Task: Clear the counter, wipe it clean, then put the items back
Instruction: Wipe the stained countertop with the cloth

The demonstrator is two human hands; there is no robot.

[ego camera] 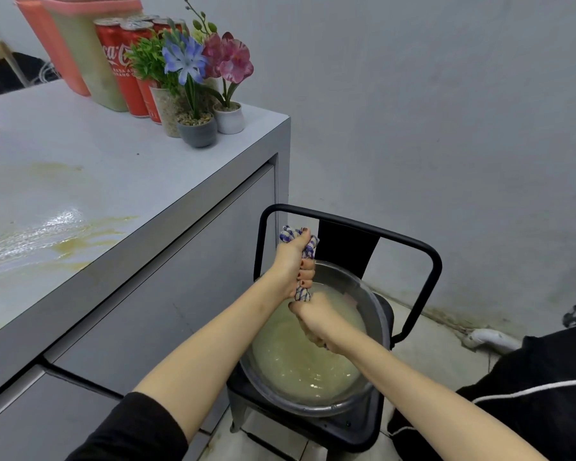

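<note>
A twisted blue-and-white cloth is gripped at both ends over a metal basin of cloudy yellowish water. My left hand is closed on the cloth's upper end, and my right hand is closed on its lower end just above the water. The grey counter at the left carries wet streaks and yellow-brown stains. At the counter's far corner stand red cola cans, a tall pink-lidded container and three small potted artificial plants.
The basin rests on a black metal chair beside the counter's end panel. A grey wall lies behind it, with a white pipe on the floor at the right. Drawer fronts run below the counter edge.
</note>
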